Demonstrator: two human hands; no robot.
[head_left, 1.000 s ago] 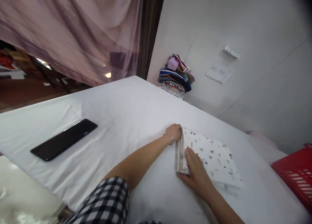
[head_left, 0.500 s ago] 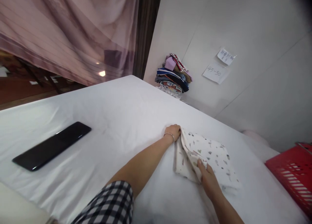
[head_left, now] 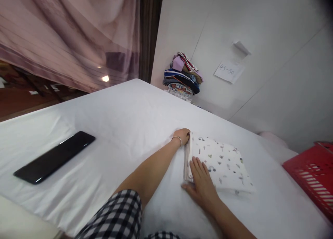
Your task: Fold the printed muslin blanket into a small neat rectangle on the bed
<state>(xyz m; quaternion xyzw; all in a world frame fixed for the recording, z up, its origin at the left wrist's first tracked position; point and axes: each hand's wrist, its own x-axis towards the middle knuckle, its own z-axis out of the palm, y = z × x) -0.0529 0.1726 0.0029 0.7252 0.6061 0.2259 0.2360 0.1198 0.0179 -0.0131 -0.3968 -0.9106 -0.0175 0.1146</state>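
Observation:
A folded white cloth (head_left: 226,162) with small printed figures lies on the white-covered table, right of centre. My left hand (head_left: 182,135), with a bracelet at the wrist, grips the cloth's far left corner; its fingertips are partly hidden. My right hand (head_left: 201,181) rests flat over the near left part of the cloth, fingers stretched out and the thumb apart, beside the near edge. The layers are stacked along the left side of the fold.
On the left of the white sheet (head_left: 125,121) lies a long black glossy panel (head_left: 54,157). A stack of folded clothes (head_left: 182,77) stands by the wall. At the right edge is a red plastic basket (head_left: 309,180). Pink curtains (head_left: 78,31) hang at the back left.
The cloth's raised flap now lies flat to the left over the lower layer. My right hand has moved left from pinching the flap to lying flat. My left hand stays at the corner.

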